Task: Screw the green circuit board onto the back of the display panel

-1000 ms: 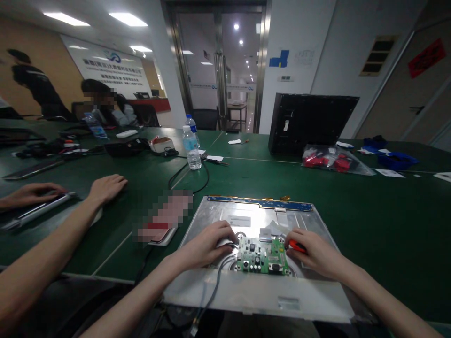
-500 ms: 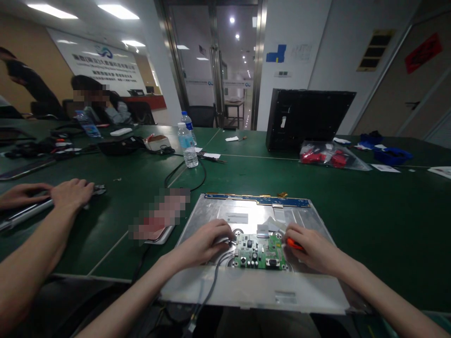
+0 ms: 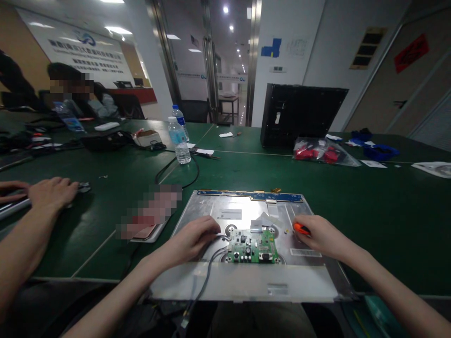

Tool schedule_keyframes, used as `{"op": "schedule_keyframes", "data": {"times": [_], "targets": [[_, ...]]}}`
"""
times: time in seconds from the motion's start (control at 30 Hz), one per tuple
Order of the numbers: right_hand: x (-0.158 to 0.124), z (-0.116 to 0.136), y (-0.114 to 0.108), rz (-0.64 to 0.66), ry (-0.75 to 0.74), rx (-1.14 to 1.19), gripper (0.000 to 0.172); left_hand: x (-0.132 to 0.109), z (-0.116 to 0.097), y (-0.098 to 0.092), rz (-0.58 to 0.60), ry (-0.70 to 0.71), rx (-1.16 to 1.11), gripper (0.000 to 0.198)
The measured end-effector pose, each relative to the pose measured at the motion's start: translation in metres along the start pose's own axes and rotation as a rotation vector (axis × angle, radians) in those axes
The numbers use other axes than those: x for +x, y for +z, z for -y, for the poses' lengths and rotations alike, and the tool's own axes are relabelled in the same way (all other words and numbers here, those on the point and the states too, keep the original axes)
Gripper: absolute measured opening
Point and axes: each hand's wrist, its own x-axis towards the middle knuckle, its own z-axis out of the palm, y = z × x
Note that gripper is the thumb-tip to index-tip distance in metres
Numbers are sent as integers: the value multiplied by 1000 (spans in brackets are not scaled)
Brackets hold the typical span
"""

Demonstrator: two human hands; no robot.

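Observation:
A green circuit board (image 3: 252, 247) is on the metal back of a flat display panel (image 3: 206, 216), which lies in front of me with its near edge over my lap. My left hand (image 3: 197, 234) is beside the board's upper left corner, fingers bunched by short dark wires; what they pinch is hidden. A grey cable (image 3: 210, 272) runs from the board's left side down over the panel's near edge. In my closed right hand (image 3: 315, 232) is an orange-handled tool (image 3: 301, 228), right of the board; its tip cannot be made out. A blue circuit strip (image 3: 253, 195) edges the panel's far side.
A pixelated phone-like object (image 3: 153, 211) lies left of the panel. Water bottles (image 3: 179, 143), a black monitor (image 3: 303, 115) and a plastic bag of red items (image 3: 315, 152) stand farther back. Another person's hand (image 3: 52, 190) rests on a long object at far left.
My right hand has moved right with the orange-handled tool, away from the board's edge. My left hand has drawn slightly left of the board. The view has shifted a little.

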Motion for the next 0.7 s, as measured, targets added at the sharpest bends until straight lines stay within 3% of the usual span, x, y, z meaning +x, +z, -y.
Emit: {"op": "schedule_keyframes", "data": {"times": [0.27,0.7], "targets": [[6,7,6,21,-51,105,23,1,4,2,-39,-17,84,14],[9,18,8,88,9,12,13,7,-6,9,35,66,99,18]]}}
